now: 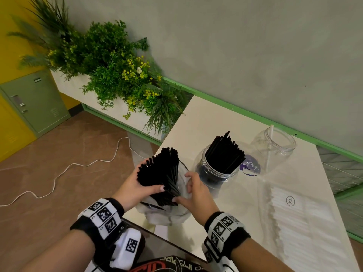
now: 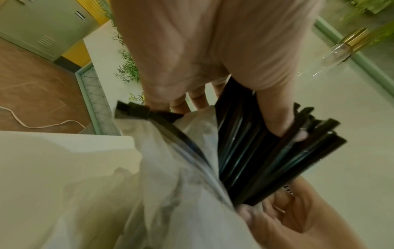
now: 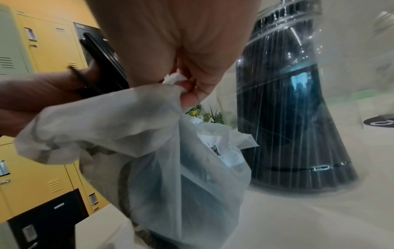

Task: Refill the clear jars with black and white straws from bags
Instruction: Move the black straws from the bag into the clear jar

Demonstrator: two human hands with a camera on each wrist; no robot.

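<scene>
My left hand (image 1: pixel 137 188) grips a thick bundle of black straws (image 1: pixel 161 169) that sticks up out of a translucent plastic bag (image 1: pixel 167 213) at the table's near left corner. Thumb and fingers wrap the bundle (image 2: pixel 255 151) in the left wrist view. My right hand (image 1: pixel 193 190) pinches the bag's rim (image 3: pixel 177 84) beside the bundle. Behind stands a clear jar (image 1: pixel 216 171) packed with black straws (image 3: pixel 287 109). Further right is a second clear jar (image 1: pixel 275 146) with a single white straw (image 1: pixel 270 146) in it. A flat bag of white straws (image 1: pixel 294 222) lies at the right.
The white table (image 1: pixel 206 122) ends at my left, with brown floor and a white cord (image 1: pixel 59 173) beyond. A planter of green plants (image 1: pixel 117 75) stands behind the corner. A purple lid (image 1: pixel 250 165) lies between the jars. Lockers (image 3: pixel 42 59) line the far left.
</scene>
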